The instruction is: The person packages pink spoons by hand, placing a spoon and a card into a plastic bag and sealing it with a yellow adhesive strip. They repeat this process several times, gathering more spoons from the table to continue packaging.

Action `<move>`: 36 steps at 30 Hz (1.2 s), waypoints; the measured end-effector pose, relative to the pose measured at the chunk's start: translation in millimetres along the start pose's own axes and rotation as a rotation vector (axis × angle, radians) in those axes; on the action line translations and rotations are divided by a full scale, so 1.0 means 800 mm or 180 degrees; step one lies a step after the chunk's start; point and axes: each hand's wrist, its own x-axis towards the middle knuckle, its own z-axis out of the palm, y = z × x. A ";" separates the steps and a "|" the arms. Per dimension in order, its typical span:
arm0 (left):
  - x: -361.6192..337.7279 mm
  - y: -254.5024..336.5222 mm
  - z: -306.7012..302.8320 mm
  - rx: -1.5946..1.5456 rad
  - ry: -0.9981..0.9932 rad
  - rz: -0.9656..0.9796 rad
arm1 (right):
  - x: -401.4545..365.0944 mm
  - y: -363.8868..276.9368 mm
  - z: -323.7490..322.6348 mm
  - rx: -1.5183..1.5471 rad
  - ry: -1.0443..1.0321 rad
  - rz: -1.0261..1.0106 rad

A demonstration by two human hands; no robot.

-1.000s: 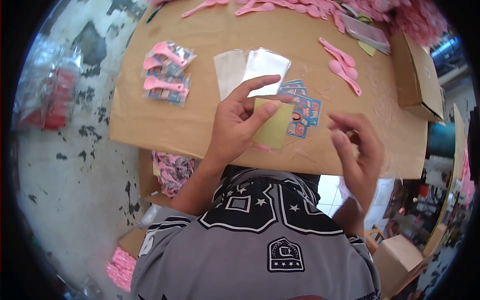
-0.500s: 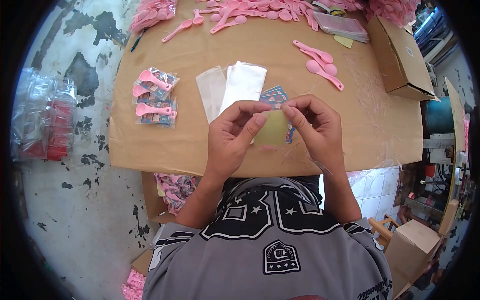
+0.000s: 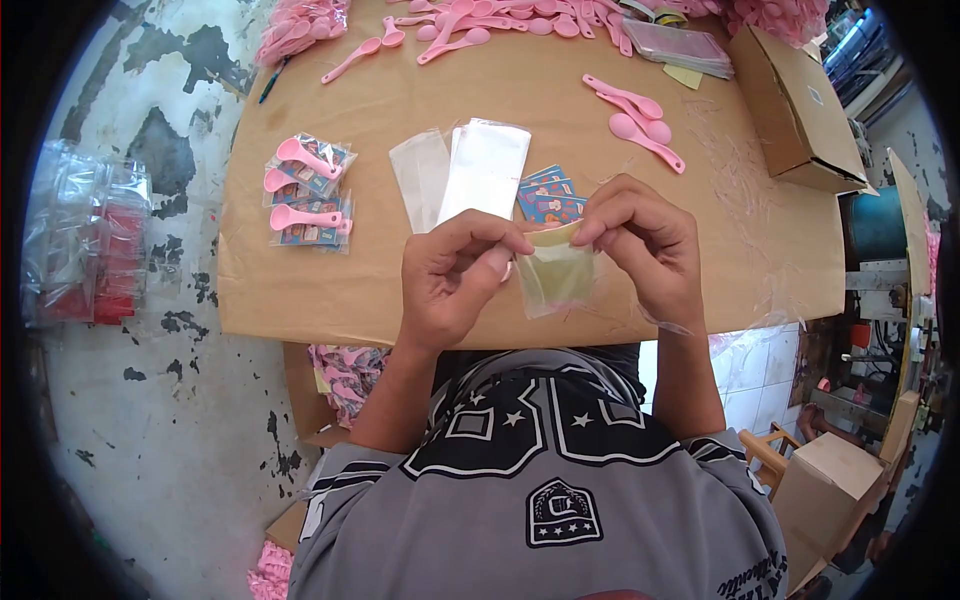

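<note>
My left hand [image 3: 455, 275] pinches the left upper edge of a small clear bag [image 3: 556, 275] with a yellow-green piece inside. On the bag's right upper corner, the fingertips of my right hand [image 3: 645, 245] are closed. Just behind the bag lie blue printed cards [image 3: 550, 197], partly hidden by my hands. White and clear empty bags [image 3: 487, 165] lie fanned out beyond my left hand. Farther left, packed bags [image 3: 308, 215] hold pink spoons and blue cards.
Loose pink spoons [image 3: 635, 130] lie at the right, with a large pile [image 3: 500, 15] at the far edge. An open cardboard box [image 3: 795, 110] stands at the right edge of the brown table [image 3: 330, 300]. Plastic packs [image 3: 680, 48] lie near it.
The clear bag around the yellow-green piece now shows more fully and hangs lower. My hands have spread slightly apart, uncovering more of the blue cards.
</note>
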 end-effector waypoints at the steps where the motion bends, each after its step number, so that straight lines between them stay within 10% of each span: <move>1: 0.001 0.001 0.000 -0.0084 0.0017 0.0027 | 0.000 -0.002 0.001 -0.0035 -0.0026 -0.0019; 13: 0.001 0.026 0.009 0.0470 -0.0123 -0.0789 | -0.006 -0.002 0.023 -0.0181 0.0309 0.0152; 21: 0.007 0.067 -0.066 0.2804 0.1198 0.1521 | -0.017 -0.047 -0.012 -0.2374 0.0304 -0.0149; 25: -0.001 0.084 -0.128 0.4159 0.1658 0.1567 | -0.021 -0.085 -0.045 -0.2754 0.0891 -0.0735; 36: -0.019 0.000 -0.078 0.3262 0.1471 -0.1036 | -0.037 0.027 0.046 -0.3998 0.0731 0.1028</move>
